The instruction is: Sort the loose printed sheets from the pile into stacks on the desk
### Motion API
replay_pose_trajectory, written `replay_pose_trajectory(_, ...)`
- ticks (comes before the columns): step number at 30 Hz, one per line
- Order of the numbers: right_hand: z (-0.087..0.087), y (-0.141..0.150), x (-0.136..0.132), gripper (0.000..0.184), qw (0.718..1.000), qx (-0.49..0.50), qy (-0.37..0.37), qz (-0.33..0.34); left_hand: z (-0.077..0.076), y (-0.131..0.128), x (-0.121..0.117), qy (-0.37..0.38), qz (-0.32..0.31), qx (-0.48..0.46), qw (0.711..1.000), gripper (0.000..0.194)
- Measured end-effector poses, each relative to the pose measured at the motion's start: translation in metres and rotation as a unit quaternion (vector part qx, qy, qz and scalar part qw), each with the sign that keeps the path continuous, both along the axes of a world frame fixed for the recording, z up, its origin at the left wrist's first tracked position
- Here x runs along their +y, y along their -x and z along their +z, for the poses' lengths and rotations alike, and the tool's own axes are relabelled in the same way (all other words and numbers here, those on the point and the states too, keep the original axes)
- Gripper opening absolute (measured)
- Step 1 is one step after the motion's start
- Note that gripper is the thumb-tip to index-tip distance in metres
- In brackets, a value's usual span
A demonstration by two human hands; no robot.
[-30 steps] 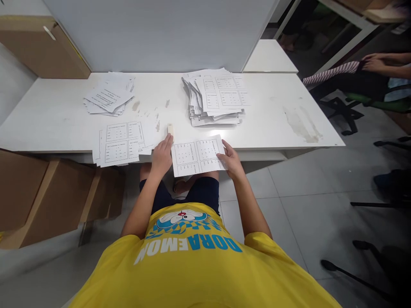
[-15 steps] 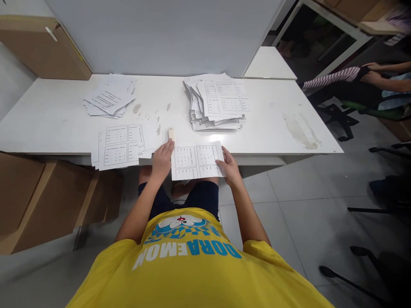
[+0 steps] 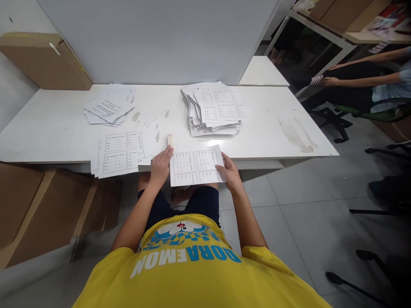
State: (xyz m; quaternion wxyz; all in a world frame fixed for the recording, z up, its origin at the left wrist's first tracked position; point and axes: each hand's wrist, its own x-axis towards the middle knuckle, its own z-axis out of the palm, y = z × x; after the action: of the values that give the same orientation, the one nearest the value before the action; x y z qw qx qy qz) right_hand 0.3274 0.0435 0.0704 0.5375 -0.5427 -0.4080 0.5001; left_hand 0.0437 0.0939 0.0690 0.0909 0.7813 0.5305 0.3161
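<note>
The printed sheet [image 3: 196, 166] lies partly over the bench [image 3: 260, 128] and partly past its near edge, above the lap. The right hand [image 3: 230, 172] has a closed grip on its right side, thumb on top, the other fingers mostly hidden. The left hand [image 3: 159, 167] sits beside the sheet's left edge, fingertips at a small pale block [image 3: 170, 140]; I cannot tell how far that grip is closed, or on what. Paper like this should be light, bendy and easily creased, so 2 opposite edges, pinched gently, seem the best hold. 1 thick paper stack [image 3: 221, 105] stands beyond.
</note>
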Motion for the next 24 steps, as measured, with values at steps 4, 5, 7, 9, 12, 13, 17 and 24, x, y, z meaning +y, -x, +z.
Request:
replay_pose_trajectory(4, 0.006, 0.002, -0.008, 0.063, 1.000, 0.008, 0.013, -0.019, 0.005, -0.001, -0.001, 0.002, 0.002, 0.007, 1.000, 0.062)
replay_pose_trajectory(5, 0.008, 0.000, -0.010, 0.060, 0.999, 0.007, 0.014, -0.032, 0.006, -0.001, -0.002, 0.000, 0.003, 0.015, 1.000, 0.064)
replay_pose_trajectory(7, 0.012, -0.007, -0.013, 0.056, 0.998, 0.001, 0.008, -0.070, 0.007, 0.000, -0.002, -0.007, 0.001, 0.037, 0.999, 0.069)
replay_pose_trajectory(9, 0.014, -0.017, -0.013, 0.057, 0.994, -0.005, -0.010, -0.109, 0.007, 0.001, -0.003, -0.011, -0.004, 0.060, 0.998, 0.073)
replay_pose_trajectory(12, 0.017, -0.033, -0.006, 0.058, 0.987, -0.022, -0.053, -0.152, 0.007, 0.002, -0.003, -0.013, -0.009, 0.079, 0.997, 0.075)
replay_pose_trajectory(13, 0.018, -0.038, -0.003, 0.057, 0.984, -0.030, -0.068, -0.162, 0.006, 0.002, -0.004, -0.012, -0.007, 0.080, 0.997, 0.075)
replay_pose_trajectory(17, 0.032, -0.051, 0.009, 0.050, 0.975, -0.070, -0.133, -0.165, 0.008, -0.002, -0.006, -0.013, 0.006, 0.077, 0.997, 0.070)
replay_pose_trajectory(24, 0.073, -0.065, 0.057, 0.041, 0.934, -0.088, -0.273, -0.212, 0.013, -0.004, -0.008, -0.016, 0.002, 0.086, 0.996, 0.061)
